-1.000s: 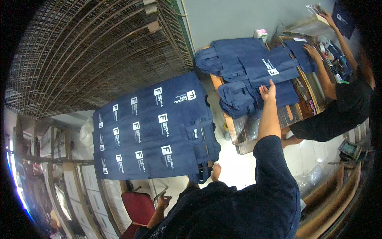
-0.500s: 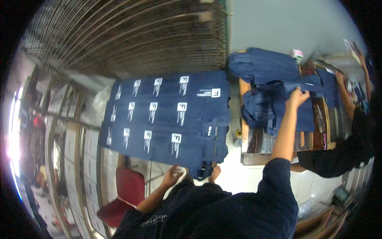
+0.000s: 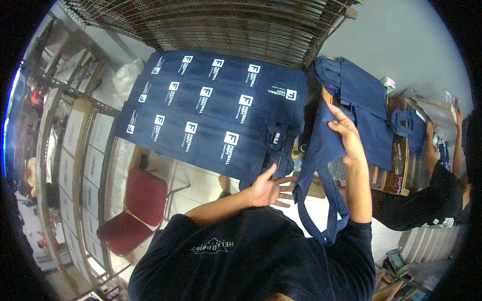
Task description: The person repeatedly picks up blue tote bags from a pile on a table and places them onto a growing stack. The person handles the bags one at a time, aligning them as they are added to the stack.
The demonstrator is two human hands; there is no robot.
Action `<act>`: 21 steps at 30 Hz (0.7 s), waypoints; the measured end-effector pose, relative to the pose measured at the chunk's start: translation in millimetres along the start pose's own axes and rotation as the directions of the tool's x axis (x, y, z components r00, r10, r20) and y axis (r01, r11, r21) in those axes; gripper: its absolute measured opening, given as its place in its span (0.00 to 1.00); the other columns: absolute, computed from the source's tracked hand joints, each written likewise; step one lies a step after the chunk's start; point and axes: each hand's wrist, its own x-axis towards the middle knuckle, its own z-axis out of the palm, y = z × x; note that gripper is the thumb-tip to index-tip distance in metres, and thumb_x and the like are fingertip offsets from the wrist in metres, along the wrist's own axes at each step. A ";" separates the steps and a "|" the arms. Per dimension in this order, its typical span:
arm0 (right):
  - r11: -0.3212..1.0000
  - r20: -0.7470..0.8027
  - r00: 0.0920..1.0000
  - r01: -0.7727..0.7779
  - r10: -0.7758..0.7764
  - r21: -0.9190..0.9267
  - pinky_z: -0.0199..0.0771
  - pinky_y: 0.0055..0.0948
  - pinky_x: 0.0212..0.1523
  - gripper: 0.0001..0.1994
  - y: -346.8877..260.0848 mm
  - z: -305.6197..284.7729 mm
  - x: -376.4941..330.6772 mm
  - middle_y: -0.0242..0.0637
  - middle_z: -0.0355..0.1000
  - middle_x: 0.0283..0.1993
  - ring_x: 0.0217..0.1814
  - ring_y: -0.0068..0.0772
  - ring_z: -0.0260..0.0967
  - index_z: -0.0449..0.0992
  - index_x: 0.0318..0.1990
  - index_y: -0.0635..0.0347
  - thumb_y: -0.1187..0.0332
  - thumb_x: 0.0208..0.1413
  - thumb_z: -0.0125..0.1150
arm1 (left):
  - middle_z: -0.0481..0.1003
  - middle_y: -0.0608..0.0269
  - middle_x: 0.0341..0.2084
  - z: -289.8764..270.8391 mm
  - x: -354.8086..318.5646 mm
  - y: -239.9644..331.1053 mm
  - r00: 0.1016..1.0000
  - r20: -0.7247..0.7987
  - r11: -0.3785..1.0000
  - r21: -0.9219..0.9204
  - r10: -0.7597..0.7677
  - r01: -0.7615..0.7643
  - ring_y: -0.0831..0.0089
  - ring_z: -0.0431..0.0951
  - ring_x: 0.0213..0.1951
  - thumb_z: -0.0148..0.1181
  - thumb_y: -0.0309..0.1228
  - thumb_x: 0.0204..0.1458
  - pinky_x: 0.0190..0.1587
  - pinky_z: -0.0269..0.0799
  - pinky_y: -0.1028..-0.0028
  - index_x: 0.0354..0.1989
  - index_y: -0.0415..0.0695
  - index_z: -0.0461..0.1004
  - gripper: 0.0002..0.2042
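right hand (image 3: 348, 138) pinches the upper edge of a navy tote bag (image 3: 321, 150), its handles (image 3: 326, 215) hanging near the person's chest. left hand (image 3: 268, 188) is spread open, empty, just left of the bag, below rows of printed navy bags (image 3: 211, 115).

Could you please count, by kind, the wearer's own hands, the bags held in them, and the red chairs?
Hands: 2, left hand and right hand
navy bag held: 1
red chair: 1
Total: 4
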 end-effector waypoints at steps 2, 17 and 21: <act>1.000 0.065 0.998 0.019 -0.019 -0.004 0.70 0.21 0.41 0.26 -3.9 21.7 -1.1 0.39 0.71 0.43 0.38 0.24 0.71 0.59 0.58 0.61 0.77 0.47 0.51 | 0.56 0.58 0.56 1.0 -11.0 2.5 0.992 -0.092 0.992 0.097 0.086 -0.077 0.58 0.60 0.55 0.40 0.64 0.45 0.55 0.53 0.51 0.61 0.53 0.51 0.38; 0.884 -0.395 0.901 -0.031 -0.177 -0.467 0.60 0.19 0.39 0.09 287.6 -100.2 11.7 0.30 0.66 0.33 0.34 0.21 0.62 0.61 0.38 0.57 0.80 0.51 0.49 | 0.75 0.60 0.31 -167.5 -47.5 58.9 0.367 -0.379 0.315 0.922 0.850 0.224 0.72 0.75 0.32 0.60 0.28 0.45 0.34 0.70 0.74 0.52 0.44 0.66 0.22; 0.861 -0.654 0.757 -0.318 -0.022 -0.397 0.64 0.24 0.37 0.08 336.4 -76.0 8.8 0.35 0.69 0.32 0.34 0.25 0.65 0.66 0.38 0.61 0.79 0.49 0.52 | 0.76 0.53 0.30 -201.5 -49.1 55.4 0.258 -0.311 0.170 0.875 0.915 0.453 0.65 0.77 0.32 0.62 0.29 0.41 0.37 0.72 0.70 0.50 0.43 0.68 0.23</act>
